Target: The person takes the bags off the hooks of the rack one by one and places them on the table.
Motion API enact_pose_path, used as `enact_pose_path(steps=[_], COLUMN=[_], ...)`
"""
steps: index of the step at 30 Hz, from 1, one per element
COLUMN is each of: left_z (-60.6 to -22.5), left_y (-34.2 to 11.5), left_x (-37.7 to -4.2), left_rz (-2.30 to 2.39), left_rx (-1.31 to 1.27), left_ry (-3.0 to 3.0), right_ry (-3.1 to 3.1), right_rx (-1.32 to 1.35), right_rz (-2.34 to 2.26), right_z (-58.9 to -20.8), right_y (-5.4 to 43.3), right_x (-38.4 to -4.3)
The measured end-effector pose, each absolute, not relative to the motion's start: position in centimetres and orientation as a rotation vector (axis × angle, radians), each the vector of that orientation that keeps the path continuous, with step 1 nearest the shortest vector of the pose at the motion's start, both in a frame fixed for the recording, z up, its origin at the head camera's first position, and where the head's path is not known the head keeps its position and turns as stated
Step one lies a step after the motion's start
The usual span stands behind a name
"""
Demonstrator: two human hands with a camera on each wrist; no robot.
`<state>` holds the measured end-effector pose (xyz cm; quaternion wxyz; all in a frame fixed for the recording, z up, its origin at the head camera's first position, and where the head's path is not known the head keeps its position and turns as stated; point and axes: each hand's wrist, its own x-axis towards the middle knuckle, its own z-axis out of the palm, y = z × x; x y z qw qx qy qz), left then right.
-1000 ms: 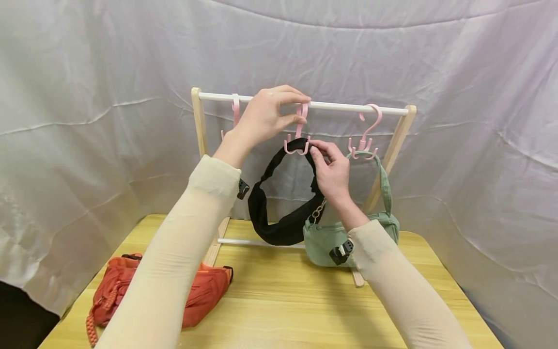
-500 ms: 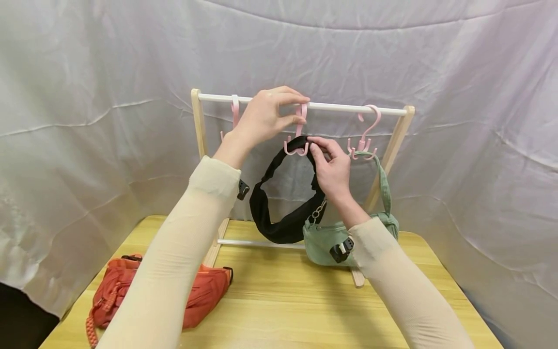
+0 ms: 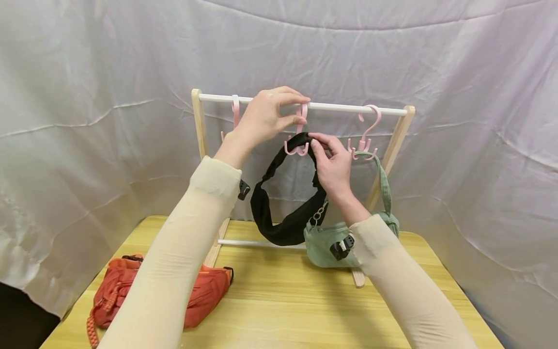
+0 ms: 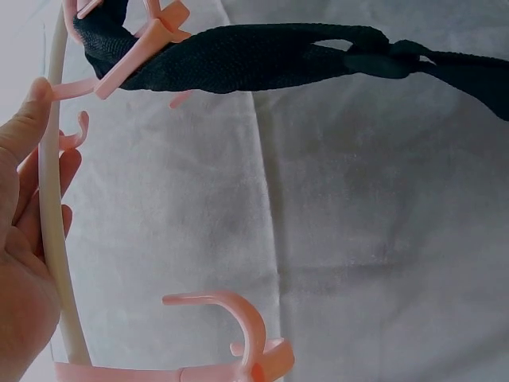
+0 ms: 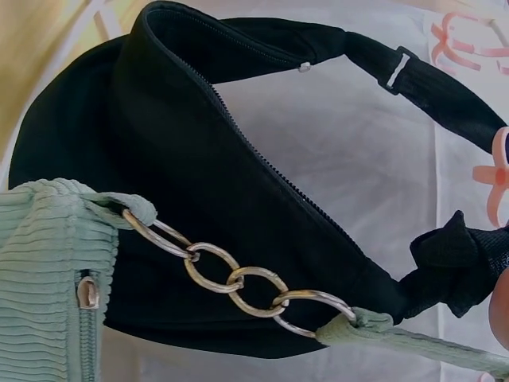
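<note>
My left hand reaches up to the rack's white rail and pinches the hooked top of the middle pink bag hanger. The left wrist view shows the thumb against the hanger, with the other fingers behind the rail. A black zippered shoulder bag hangs with its strap across this hanger's prongs. My right hand pinches that strap just right of the prongs. In the right wrist view, the black bag has a zip along its upper edge, and only a fingertip shows.
A green corduroy bag with a chain link strap hangs from the right pink hanger, overlapping the black bag. Another pink hanger is at left. A red bag lies on the wooden table, partly behind my left sleeve.
My right hand has risen slightly, lifting the black strap a little higher over the middle hanger's prongs. The left hand stays in place on the hanger.
</note>
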<state>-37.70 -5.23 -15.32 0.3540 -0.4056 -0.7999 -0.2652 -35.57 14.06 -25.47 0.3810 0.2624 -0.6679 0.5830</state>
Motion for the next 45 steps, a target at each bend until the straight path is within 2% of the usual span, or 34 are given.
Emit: enact_pose_path(steps=[45], left_z=[-15.1], left_y=[-5.1], left_x=[-38.0], left_rz=[-0.662], left_rx=[-1.004], left_ry=[-2.104], right_ry=[-1.593], right_rx=[0.726], right_rz=[1.442], right_z=[-23.3], right_y=[14.3], right_x=[-35.3])
